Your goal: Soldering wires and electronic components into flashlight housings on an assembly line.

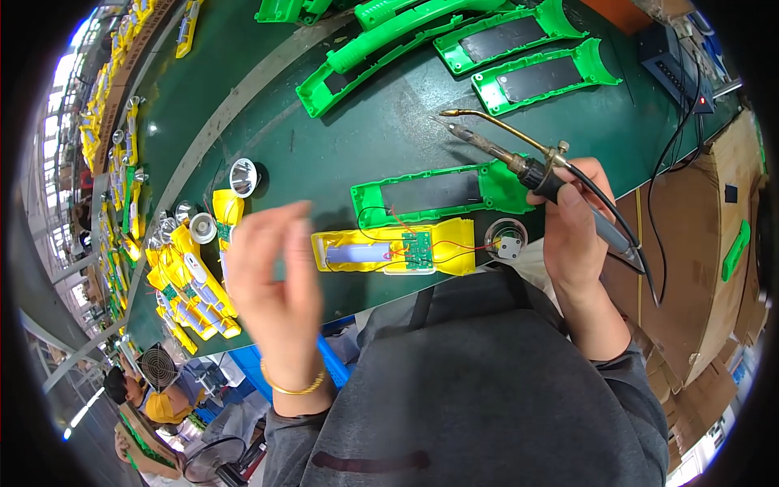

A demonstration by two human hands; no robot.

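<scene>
Soldering iron (534, 174), blk/brass, held in R grip (574, 235), ylw casing (456, 258), grn PCB (418, 251), L grip (278, 268) blurred, can't tell

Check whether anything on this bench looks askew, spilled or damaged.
Nothing looks plainly spilled or broken. The yellow shells at left are jumbled, overlapping at angles; a wired lamp head sits at the near edge of the bench, possibly precarious.

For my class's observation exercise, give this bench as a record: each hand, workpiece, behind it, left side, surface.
Right hand: grips black-and-grey soldering iron
Left hand: raised, blurred; grip unclear
Workpiece: yellow plastic housing with lilac cylindrical cell and green circuit board
Behind it: green plastic casing with black rectangular pad
Left side: pile of yellow units with silver reflectors
Surface: dark green tabletop
</scene>
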